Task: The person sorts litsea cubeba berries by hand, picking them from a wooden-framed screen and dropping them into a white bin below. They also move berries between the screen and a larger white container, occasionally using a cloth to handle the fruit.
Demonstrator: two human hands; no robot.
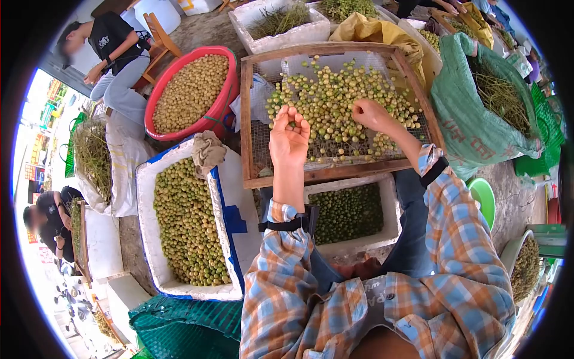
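A wooden-framed wire mesh screen (251, 131) is before me, with many small round green-yellow fruits (326, 90) spread over it. My left hand (290, 140) is above the screen's near left part, palm turned up and fingers curled in; whatever lies inside them is hard to make out. Over the right side of the fruits, my right hand (372, 115) is closed with its fingertips pinched together at the pile. Its fingertips hide what they hold. Beneath the screen, between my legs, sits a white foam box (391, 209) of darker green fruits (348, 214).
On the left are a foam box (146, 233) full of fruits with a rag (208, 152) on its corner, and a red tub (230, 78) of paler fruits. A green woven sack (457, 119) of stalks stands right. Other people (116, 51) sit nearby.
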